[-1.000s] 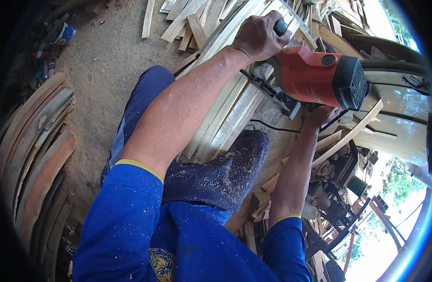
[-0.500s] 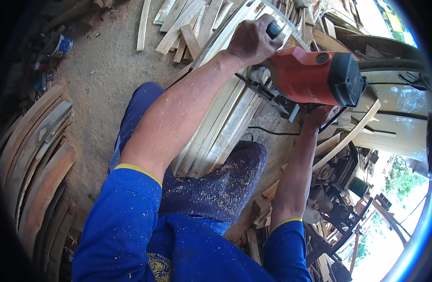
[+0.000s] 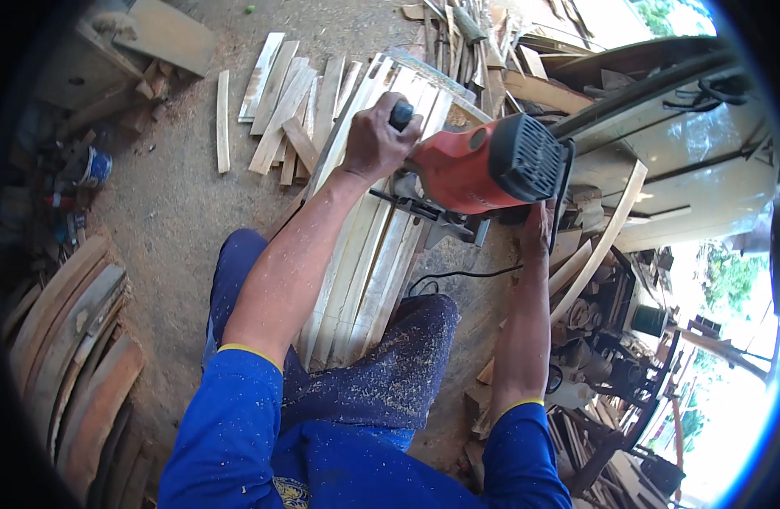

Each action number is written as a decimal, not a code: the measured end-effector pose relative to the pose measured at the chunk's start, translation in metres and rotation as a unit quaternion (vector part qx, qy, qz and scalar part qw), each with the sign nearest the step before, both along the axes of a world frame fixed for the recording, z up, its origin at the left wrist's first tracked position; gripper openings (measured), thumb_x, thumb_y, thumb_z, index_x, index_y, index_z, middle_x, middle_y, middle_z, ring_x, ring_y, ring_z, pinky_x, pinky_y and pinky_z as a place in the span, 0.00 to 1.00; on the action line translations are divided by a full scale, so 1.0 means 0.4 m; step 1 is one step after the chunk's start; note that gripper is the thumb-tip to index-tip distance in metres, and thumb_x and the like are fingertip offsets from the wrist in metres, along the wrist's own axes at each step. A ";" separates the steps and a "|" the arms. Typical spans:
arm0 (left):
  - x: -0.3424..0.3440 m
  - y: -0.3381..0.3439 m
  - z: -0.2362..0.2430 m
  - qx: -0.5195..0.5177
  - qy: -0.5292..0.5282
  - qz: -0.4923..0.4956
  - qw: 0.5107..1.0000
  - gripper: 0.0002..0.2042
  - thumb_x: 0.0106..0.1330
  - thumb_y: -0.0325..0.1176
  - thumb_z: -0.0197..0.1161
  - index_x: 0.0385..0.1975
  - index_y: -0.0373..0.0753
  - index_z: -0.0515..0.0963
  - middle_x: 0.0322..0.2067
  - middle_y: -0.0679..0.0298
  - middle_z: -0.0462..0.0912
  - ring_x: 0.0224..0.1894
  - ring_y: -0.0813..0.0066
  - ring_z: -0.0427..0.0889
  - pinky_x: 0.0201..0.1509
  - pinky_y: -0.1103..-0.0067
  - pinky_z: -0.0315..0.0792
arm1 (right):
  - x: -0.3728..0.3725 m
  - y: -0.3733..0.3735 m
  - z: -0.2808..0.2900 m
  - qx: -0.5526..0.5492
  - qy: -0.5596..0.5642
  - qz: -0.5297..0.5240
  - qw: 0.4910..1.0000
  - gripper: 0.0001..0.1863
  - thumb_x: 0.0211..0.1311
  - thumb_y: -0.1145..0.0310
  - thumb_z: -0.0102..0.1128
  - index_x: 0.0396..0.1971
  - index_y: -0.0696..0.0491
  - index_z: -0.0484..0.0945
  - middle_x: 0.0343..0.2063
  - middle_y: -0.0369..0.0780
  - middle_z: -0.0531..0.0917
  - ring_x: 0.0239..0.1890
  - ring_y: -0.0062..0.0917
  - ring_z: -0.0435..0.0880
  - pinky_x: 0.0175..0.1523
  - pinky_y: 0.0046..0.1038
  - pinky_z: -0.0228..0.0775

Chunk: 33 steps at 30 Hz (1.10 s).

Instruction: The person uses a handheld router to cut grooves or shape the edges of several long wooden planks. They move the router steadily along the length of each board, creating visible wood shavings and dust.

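A red electric planer [image 3: 462, 170] with a black vented motor end rests over several long pale wooden boards [image 3: 356, 263], laid side by side. My left hand [image 3: 377, 144] is closed around the planer's dark round front knob [image 3: 401, 114]. Behind the motor end, my right hand [image 3: 537, 229] is wrapped at the rear of the planer. Its fingers are largely hidden by the tool. A metal side fence [image 3: 432, 216] sticks out from the planer on the side toward me. Wood shavings speckle my forearms and dark trousers [image 3: 369, 390].
Loose short boards [image 3: 284, 110] lie on the dusty ground beyond the workpiece. Curved timber pieces [image 3: 76, 339] are stacked at the left. A black cord [image 3: 466, 274] runs near my knee. Scrap wood and a long slat [image 3: 606, 237] crowd the right side.
The view has shifted, so the planer, both hands and the boards sit further left and lower in the picture. More of the boards' far end shows. Both hands keep their hold.
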State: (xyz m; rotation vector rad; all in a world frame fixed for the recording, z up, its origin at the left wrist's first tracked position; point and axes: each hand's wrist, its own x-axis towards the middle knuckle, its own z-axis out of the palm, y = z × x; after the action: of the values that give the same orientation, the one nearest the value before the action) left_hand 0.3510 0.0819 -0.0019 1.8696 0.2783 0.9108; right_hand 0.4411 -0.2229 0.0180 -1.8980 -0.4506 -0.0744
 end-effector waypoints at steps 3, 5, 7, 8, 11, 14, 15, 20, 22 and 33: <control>-0.001 0.005 -0.006 0.010 0.008 0.004 1.000 0.14 0.60 0.38 0.66 0.38 0.37 0.74 0.21 0.54 0.79 0.24 0.58 0.83 0.29 0.68 0.74 | 0.010 0.007 0.012 0.088 0.108 0.034 0.990 0.23 0.60 0.54 0.64 0.46 0.58 0.79 0.32 0.34 0.82 0.35 0.14 0.78 0.43 0.17 0.69; -0.006 0.010 -0.012 0.024 0.022 0.011 0.999 0.13 0.60 0.38 0.66 0.39 0.38 0.74 0.22 0.56 0.78 0.24 0.61 0.82 0.30 0.69 0.74 | 0.006 0.016 0.010 0.067 0.086 0.029 0.994 0.22 0.60 0.56 0.63 0.45 0.58 0.79 0.31 0.32 0.81 0.34 0.13 0.77 0.43 0.17 0.69; -0.008 0.005 -0.006 0.020 0.032 0.007 0.999 0.13 0.60 0.38 0.67 0.38 0.39 0.75 0.21 0.58 0.78 0.23 0.62 0.82 0.29 0.69 0.73 | -0.019 0.035 0.035 0.070 0.049 0.047 0.995 0.21 0.60 0.60 0.64 0.48 0.57 0.76 0.31 0.31 0.78 0.33 0.12 0.74 0.41 0.16 0.67; -0.010 0.009 -0.008 0.021 0.034 0.008 0.999 0.12 0.60 0.38 0.66 0.37 0.39 0.75 0.20 0.59 0.77 0.22 0.65 0.81 0.29 0.70 0.73 | -0.038 0.058 0.026 0.092 0.025 0.023 0.995 0.21 0.60 0.60 0.64 0.49 0.57 0.74 0.33 0.31 0.78 0.33 0.12 0.73 0.41 0.16 0.67; -0.003 0.002 -0.003 0.012 0.036 -0.001 0.999 0.12 0.61 0.38 0.66 0.38 0.38 0.75 0.19 0.61 0.75 0.22 0.72 0.78 0.28 0.73 0.72 | -0.070 0.072 -0.009 0.103 -0.004 -0.052 0.993 0.23 0.59 0.64 0.65 0.51 0.55 0.69 0.36 0.31 0.75 0.36 0.12 0.72 0.41 0.17 0.66; 0.001 0.002 -0.004 0.032 0.042 0.003 0.999 0.13 0.60 0.38 0.66 0.37 0.38 0.75 0.20 0.56 0.77 0.23 0.59 0.82 0.29 0.69 0.74 | -0.063 0.070 -0.026 0.129 0.039 -0.065 0.989 0.16 0.59 0.72 0.64 0.45 0.53 0.70 0.32 0.30 0.73 0.34 0.12 0.72 0.40 0.18 0.68; 0.003 0.004 -0.003 0.022 0.045 -0.003 0.999 0.13 0.60 0.38 0.66 0.38 0.38 0.75 0.20 0.56 0.78 0.23 0.61 0.82 0.29 0.70 0.74 | -0.061 0.069 -0.027 0.120 0.069 -0.076 0.987 0.15 0.58 0.74 0.63 0.43 0.53 0.70 0.31 0.30 0.73 0.32 0.11 0.71 0.37 0.18 0.68; 0.026 -0.012 0.085 0.027 0.078 -0.021 0.996 0.13 0.62 0.40 0.65 0.37 0.37 0.74 0.21 0.56 0.79 0.23 0.64 0.82 0.31 0.70 0.75 | -0.043 0.049 -0.007 0.143 0.053 -0.086 0.984 0.11 0.57 0.73 0.64 0.37 0.54 0.70 0.25 0.30 0.71 0.26 0.11 0.70 0.30 0.19 0.67; 0.054 -0.032 0.161 0.061 0.115 -0.017 0.991 0.15 0.63 0.42 0.64 0.36 0.36 0.74 0.21 0.55 0.80 0.24 0.62 0.83 0.31 0.69 0.76 | -0.043 0.032 0.035 0.157 0.047 -0.092 0.982 0.11 0.57 0.72 0.63 0.36 0.54 0.70 0.24 0.30 0.70 0.26 0.11 0.70 0.29 0.19 0.67; 0.222 -0.135 0.012 0.188 0.146 -0.084 0.968 0.30 0.72 0.54 0.46 0.60 0.32 0.64 0.51 0.44 0.73 0.55 0.48 0.75 0.58 0.61 0.71 | -0.162 -0.304 -0.159 0.490 0.324 -0.366 0.722 0.11 0.52 0.65 0.53 0.36 0.49 0.74 0.30 0.41 0.81 0.28 0.31 0.81 0.26 0.31 0.72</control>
State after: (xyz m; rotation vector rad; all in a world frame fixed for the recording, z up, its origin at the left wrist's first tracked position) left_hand 0.4397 0.0280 0.0031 2.3434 0.1243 0.5983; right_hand 0.3761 -0.3444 -0.0455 -0.8158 0.7451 -0.1278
